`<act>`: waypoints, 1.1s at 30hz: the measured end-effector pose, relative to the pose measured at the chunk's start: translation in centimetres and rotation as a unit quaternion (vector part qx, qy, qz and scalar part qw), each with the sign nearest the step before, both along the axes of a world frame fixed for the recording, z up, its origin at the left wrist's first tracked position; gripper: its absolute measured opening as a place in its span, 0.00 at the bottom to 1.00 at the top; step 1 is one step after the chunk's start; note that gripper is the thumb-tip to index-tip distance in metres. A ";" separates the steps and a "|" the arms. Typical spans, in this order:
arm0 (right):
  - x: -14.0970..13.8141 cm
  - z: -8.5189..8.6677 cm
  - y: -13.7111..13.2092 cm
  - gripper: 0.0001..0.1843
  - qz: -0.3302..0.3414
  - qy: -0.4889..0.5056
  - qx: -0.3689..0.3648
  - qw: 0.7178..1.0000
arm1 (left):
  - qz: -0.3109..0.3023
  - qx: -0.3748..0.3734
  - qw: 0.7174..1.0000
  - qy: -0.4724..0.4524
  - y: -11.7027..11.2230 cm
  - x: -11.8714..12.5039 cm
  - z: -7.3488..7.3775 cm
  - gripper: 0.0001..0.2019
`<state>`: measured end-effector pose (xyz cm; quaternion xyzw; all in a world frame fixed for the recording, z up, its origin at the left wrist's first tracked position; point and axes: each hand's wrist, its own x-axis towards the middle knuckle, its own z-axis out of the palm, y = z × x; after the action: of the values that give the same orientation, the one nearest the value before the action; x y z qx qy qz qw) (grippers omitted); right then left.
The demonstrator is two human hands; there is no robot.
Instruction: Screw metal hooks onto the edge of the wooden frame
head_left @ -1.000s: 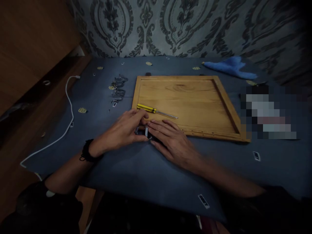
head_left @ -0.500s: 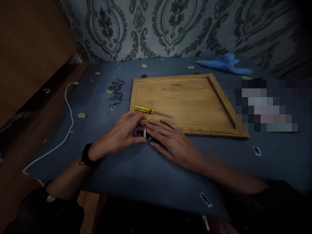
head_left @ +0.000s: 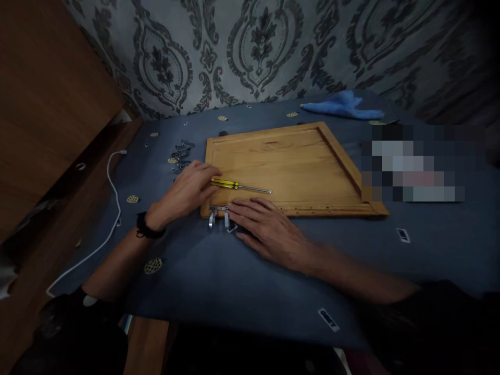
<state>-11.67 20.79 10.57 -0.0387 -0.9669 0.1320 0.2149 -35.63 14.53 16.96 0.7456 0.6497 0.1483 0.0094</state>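
a small metal bracket point(head_left: 217, 213) lies on the blue-covered table point(head_left: 234, 281), touching the near left corner of a wooden board point(head_left: 292, 161). i read it as light, stiff and slick, likely to skate on the cloth unless pinned from above or pinched across its two legs. my right hand point(head_left: 265, 226) lies flat and spread beside it, palm down, fingertips point(head_left: 233, 207) at the bracket's right leg and the board's edge; it grips nothing. my left hand point(head_left: 191, 188) rests on the board's left rim, fingers loosely out, their tips over the butt of a yellow-handled screwdriver point(head_left: 226, 183) that lies on the board, shaft pointing right. i see touch there, not a closed grip. the screwdriver looks light and rigid — the handle is the place to take it, i judge, not the thin shaft. a heap of more metal hardware point(head_left: 179, 153) sits just left of the board, a white cable point(head_left: 115, 208) farther left.
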 end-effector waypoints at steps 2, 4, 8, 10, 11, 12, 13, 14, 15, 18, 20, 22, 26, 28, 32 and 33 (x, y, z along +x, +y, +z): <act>0.0 0.0 0.0 0.23 -0.002 -0.007 -0.004 1.000 | -0.007 -0.027 0.999 0.025 0.8 -0.2 -0.2 0.10; -0.1 0.0 -0.1 0.23 -0.010 -0.011 -0.001 1.000 | -0.013 -0.045 0.998 0.039 1.2 -0.3 -0.4 0.07; -0.1 -0.1 -0.2 0.21 -0.012 0.001 0.016 1.000 | -0.023 -0.058 0.997 0.042 1.3 -0.4 -0.9 0.04; -0.2 -0.1 -0.2 0.21 -0.009 0.007 0.020 1.000 | -0.020 -0.056 0.997 0.043 1.1 -0.4 -1.1 0.05; -0.2 -0.1 -0.2 0.21 -0.010 0.007 0.020 1.000 | -0.018 -0.053 0.998 0.042 1.0 -0.5 -1.1 0.06; -0.2 -0.1 -0.2 0.21 -0.012 0.007 0.020 1.000 | -0.013 -0.047 0.998 0.039 0.8 -0.5 -1.1 0.06; -0.2 -0.1 -0.2 0.21 -0.014 0.006 0.021 1.000 | -0.007 -0.039 0.999 0.031 0.6 -0.6 -1.1 0.07; -0.2 0.0 -0.2 0.20 -0.015 0.006 0.024 1.000 | 0.001 -0.027 1.000 0.016 0.4 -0.6 -0.9 0.07; -0.2 0.0 -0.2 0.20 -0.015 0.007 0.027 0.999 | 0.011 -0.012 1.000 -0.008 0.2 -0.7 -0.7 0.08; -0.1 0.0 -0.2 0.20 -0.010 0.014 0.029 0.999 | 0.042 0.053 0.989 -0.133 -0.5 -1.0 0.4 0.10; -0.1 0.0 -0.2 0.20 -0.010 0.016 0.027 0.999 | 0.056 0.105 0.962 -0.245 -1.0 -1.0 1.2 0.11; -0.1 -0.1 -0.1 0.20 -0.012 0.016 0.029 0.999 | 0.058 0.160 0.921 -0.350 -1.4 -0.9 1.8 0.15; 0.0 -0.2 -0.2 0.20 -0.010 0.018 0.032 0.999 | 0.048 0.230 0.871 -0.432 -1.9 -0.3 2.2 0.19; 0.0 -0.1 -0.2 0.20 -0.009 0.017 0.033 0.999 | 0.035 0.249 0.871 -0.423 -2.0 0.1 2.1 0.18; 0.0 -0.1 -0.2 0.20 -0.010 0.018 0.032 0.999 | 0.007 0.261 0.882 -0.392 -2.2 0.9 1.7 0.15; 0.0 -0.1 -0.1 0.20 -0.010 0.019 0.032 0.999 | 0.002 0.263 0.885 -0.385 -2.3 1.1 1.7 0.14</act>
<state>-11.66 20.64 10.49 -0.0385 -0.9659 0.0997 0.2357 -34.55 12.27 18.67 0.6033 0.5338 0.5893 0.0623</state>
